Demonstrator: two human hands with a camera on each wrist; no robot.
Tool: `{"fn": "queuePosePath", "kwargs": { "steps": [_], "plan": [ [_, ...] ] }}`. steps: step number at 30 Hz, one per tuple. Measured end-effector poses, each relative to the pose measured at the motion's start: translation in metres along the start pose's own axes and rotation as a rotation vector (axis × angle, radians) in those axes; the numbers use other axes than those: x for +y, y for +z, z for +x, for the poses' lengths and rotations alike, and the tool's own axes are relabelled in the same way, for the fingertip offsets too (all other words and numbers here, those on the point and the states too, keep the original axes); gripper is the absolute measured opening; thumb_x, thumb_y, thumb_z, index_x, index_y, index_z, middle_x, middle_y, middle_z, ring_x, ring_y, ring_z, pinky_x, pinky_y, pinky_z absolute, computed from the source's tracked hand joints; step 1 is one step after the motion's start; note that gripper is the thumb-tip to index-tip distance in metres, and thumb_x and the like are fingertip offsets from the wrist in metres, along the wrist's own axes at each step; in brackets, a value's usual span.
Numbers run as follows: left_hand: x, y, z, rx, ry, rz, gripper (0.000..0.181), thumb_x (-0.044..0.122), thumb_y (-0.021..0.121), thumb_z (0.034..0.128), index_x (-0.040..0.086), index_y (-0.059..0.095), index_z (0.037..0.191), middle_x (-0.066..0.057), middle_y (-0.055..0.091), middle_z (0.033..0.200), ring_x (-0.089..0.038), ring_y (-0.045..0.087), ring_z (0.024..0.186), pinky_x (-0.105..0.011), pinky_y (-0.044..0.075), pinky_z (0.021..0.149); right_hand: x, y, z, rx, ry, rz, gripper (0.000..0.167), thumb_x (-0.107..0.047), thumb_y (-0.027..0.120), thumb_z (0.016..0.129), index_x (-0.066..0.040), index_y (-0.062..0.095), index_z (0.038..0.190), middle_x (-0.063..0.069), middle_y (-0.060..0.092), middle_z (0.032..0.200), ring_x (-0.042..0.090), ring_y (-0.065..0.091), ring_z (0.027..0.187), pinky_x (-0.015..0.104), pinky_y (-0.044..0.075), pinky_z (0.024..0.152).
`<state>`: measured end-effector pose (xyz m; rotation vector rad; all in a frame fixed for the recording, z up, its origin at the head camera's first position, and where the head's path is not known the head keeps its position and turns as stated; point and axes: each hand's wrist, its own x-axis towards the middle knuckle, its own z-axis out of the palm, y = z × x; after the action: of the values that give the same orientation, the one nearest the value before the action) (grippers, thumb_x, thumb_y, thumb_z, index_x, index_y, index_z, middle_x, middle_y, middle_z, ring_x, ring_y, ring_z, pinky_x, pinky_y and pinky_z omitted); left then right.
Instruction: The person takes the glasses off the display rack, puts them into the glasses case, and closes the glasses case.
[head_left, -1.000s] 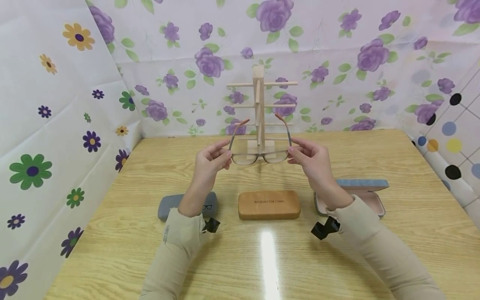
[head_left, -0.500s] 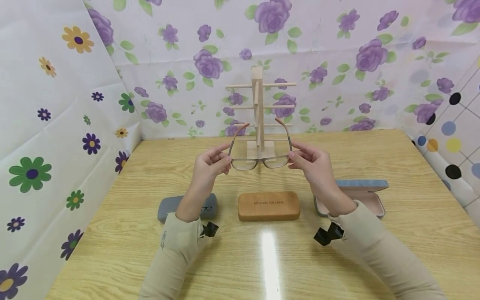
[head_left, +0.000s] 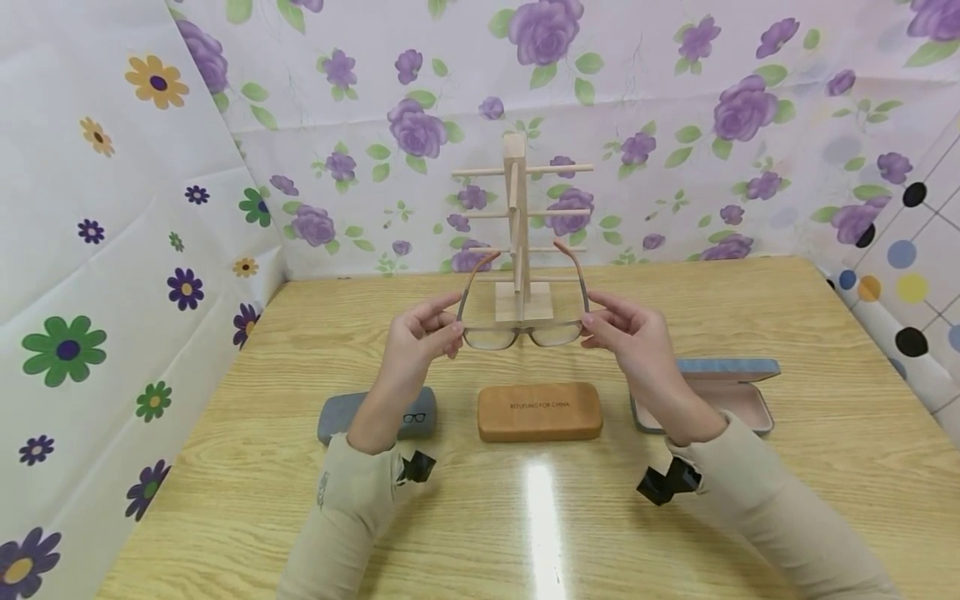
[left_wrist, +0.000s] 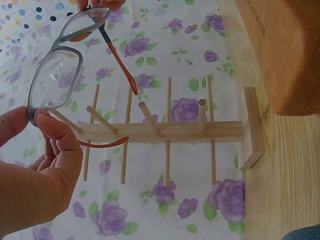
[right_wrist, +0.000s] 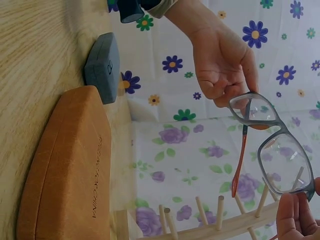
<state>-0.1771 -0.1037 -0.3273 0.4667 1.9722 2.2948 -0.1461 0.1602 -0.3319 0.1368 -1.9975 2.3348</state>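
In the head view, I am holding one pair of glasses (head_left: 523,331) in front of one wooden stand (head_left: 520,225): my left hand (head_left: 420,329) is pinching one outer corner of the frame and my right hand (head_left: 628,329) is pinching the other. The temples (head_left: 584,283) are pointing away from me, appearing on either side of the stand. I am judging this to be a lining-up step, with the glasses not yet resting on the wood; the next move is probably calling for a level, even grip and for both temples to be clearing the stand. On the surface (head_left: 457,533), three cases are lying in a row: a closed grey-blue case (head_left: 337,417), a closed tan case (head_left: 540,412) and an open blue case (head_left: 738,404).

In the left wrist view, I am counting two lenses (left_wrist: 56,77), two temples, four crossbars (left_wrist: 167,162) and four forward pegs (left_wrist: 202,115) (whether a temple is touching any of them, I cannot tell).

In the right wrist view, my left hand is gripping the far corner, while my right fingers are pinching the near one, only partly showing. Just the two closed cases are appearing here.
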Motion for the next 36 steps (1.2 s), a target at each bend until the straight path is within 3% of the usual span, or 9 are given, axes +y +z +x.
{"fn": "queuePosePath", "kwargs": {
  "steps": [20, 26, 36],
  "plan": [
    [0.004, -0.002, -0.01, -0.165, -0.046, -0.022, 0.057, -0.008, 0.049, 0.0855, -0.004, 0.03, 0.139, 0.0, 0.059, 0.073, -0.012, 0.051, 0.058, -0.022, 0.043, 0.056, -0.002, -0.002, -0.016, -0.043, -0.012, 0.013, 0.051, -0.007, 0.061, 0.087, 0.007, 0.041, 0.132, -0.001, 0.064, 0.081, 0.011, 0.062, 0.073, 0.025, 0.052, 0.07],
    [0.002, -0.002, -0.012, -0.169, -0.069, -0.017, 0.056, -0.008, 0.048, 0.0854, -0.002, 0.031, 0.139, 0.0, 0.057, 0.071, -0.012, 0.05, 0.058, -0.022, 0.043, 0.056, -0.001, -0.002, -0.019, -0.044, 0.003, 0.013, 0.051, -0.006, 0.061, 0.087, 0.007, 0.04, 0.132, -0.002, 0.064, 0.082, 0.01, 0.062, 0.075, 0.026, 0.052, 0.07],
    [-0.002, -0.002, -0.016, -0.176, -0.044, -0.004, 0.055, -0.008, 0.048, 0.0857, -0.002, 0.033, 0.138, -0.001, 0.057, 0.068, -0.012, 0.05, 0.056, -0.023, 0.043, 0.055, 0.0, -0.003, -0.026, -0.055, 0.026, -0.022, 0.052, -0.007, 0.06, 0.087, 0.006, 0.04, 0.133, -0.003, 0.064, 0.084, 0.013, 0.063, 0.077, 0.026, 0.052, 0.071]
  ]
}}
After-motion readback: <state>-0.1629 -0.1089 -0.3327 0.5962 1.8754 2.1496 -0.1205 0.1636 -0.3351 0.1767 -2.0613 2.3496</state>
